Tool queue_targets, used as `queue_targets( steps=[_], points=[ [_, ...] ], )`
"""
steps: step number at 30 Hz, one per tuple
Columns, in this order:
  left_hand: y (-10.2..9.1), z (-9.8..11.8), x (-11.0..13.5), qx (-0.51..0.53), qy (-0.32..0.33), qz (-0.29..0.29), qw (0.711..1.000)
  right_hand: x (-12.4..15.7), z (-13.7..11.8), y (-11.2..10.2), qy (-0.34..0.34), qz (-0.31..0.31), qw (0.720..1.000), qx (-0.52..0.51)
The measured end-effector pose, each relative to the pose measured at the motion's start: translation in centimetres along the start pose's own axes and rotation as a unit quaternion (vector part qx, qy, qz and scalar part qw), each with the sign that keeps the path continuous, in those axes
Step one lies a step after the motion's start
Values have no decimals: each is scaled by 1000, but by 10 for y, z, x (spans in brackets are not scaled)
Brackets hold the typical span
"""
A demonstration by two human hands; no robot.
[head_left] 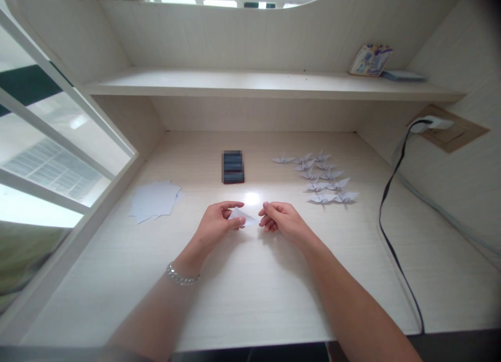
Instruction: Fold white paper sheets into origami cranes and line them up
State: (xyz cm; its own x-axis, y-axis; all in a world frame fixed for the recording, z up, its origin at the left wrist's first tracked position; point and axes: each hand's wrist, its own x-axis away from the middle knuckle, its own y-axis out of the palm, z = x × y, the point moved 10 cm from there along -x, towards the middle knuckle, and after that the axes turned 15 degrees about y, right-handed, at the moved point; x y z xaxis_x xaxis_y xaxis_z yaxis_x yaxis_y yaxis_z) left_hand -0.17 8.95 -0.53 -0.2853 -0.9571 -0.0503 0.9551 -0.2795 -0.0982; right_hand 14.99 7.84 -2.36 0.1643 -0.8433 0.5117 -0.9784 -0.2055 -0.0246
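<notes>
Between the thumb and fingers of my left hand (221, 219) is a small folded piece of white paper (245, 217) with a pointed top, held just above the desk. My right hand (279, 218) is beside the paper's right tip, its thumb and index finger pinched together. Whether those fingertips hold a bit of the paper, I cannot tell. Several folded white paper cranes (324, 176) stand grouped on the desk to the right. A loose stack of white paper sheets (154, 199) lies to the left.
A dark, pixelated rectangular object (233, 167) lies behind my hands. A black cable (385, 195) runs from a wall socket (450, 129) down the desk's right side. Above, a shelf (235, 82) holds a small colourful box (370, 60). A railing borders the desk's left.
</notes>
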Motion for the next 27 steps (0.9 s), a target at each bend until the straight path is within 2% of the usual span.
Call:
queue_targets(
  steps=[4, 8, 13, 17, 19, 24, 27],
  points=[
    [1, 3, 0, 19, -2, 4, 1000, 6, -4, 15, -23, -30, 994, 102],
    [2, 5, 0, 29, 2, 6, 1000, 5, -2, 18, -20, -33, 996, 86],
    [-1, 1, 0, 18, -6, 17, 1000, 3, -5, 0, -25, 24, 998, 60],
    [0, 0, 0, 14, -1, 11, 1000, 10, -15, 10, -78, 20, 985, 152],
    [1, -1, 0, 13, 2, 7, 1000, 13, -17, 11, -84, 45, 977, 190],
    [6, -1, 1, 5, 12, -6, 1000, 11, -13, 12, -59, 37, 982, 174],
    [11, -3, 2, -7, 10, -12, 1000, 12, -17, 13, -79, 54, 975, 199]
  ],
)
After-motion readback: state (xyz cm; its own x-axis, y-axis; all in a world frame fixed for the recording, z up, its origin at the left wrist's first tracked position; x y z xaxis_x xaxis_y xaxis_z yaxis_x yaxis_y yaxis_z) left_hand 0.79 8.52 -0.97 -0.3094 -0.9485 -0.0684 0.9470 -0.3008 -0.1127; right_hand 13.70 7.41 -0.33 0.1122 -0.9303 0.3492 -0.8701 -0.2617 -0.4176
